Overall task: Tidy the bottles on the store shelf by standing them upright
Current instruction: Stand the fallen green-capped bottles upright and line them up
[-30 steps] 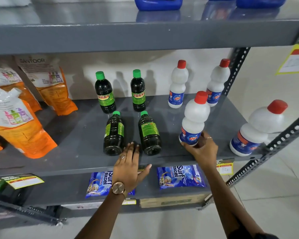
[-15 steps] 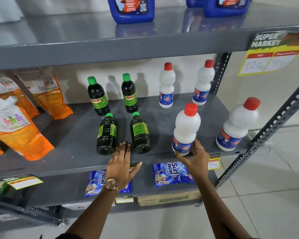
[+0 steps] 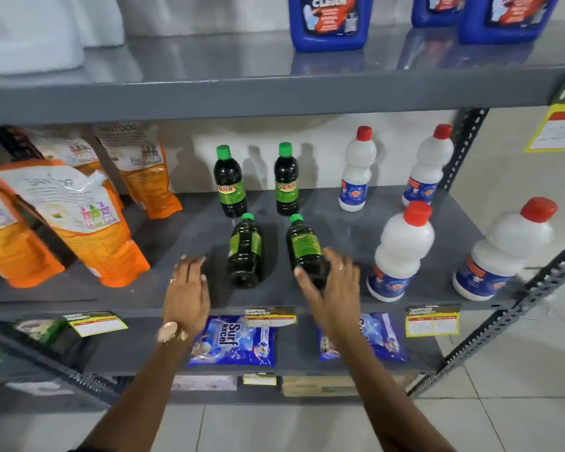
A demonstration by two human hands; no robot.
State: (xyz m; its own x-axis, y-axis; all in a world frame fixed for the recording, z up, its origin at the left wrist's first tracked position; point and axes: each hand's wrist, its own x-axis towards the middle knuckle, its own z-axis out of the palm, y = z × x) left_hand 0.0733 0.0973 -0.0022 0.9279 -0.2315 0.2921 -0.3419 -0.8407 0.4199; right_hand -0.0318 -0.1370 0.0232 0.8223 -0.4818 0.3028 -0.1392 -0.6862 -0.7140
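Two dark bottles with green caps lie flat on the grey middle shelf [image 3: 183, 236], caps pointing to the back: the left lying bottle [image 3: 245, 252] and the right lying bottle [image 3: 304, 246]. My right hand [image 3: 335, 288] is cupped over the base of the right one, thumb on its left side and fingers on its right. To the left of the left lying bottle, my left hand [image 3: 186, 288] rests flat and holds nothing. Behind them two more dark bottles [image 3: 229, 187] [image 3: 286, 184] stand upright. Several white bottles with red caps, such as the nearest [image 3: 402, 256], stand upright at the right.
Orange refill pouches [image 3: 88, 230] lean at the left of the shelf. Blue jugs [image 3: 330, 21] stand on the shelf above. Blue detergent packets [image 3: 232, 340] lie on the shelf below. A slotted metal post [image 3: 503, 321] slants across the right front corner.
My right hand has let go of the front white bottle, now standing, and moved left onto the right lying dark bottle. My left hand has shifted left of the other lying bottle.
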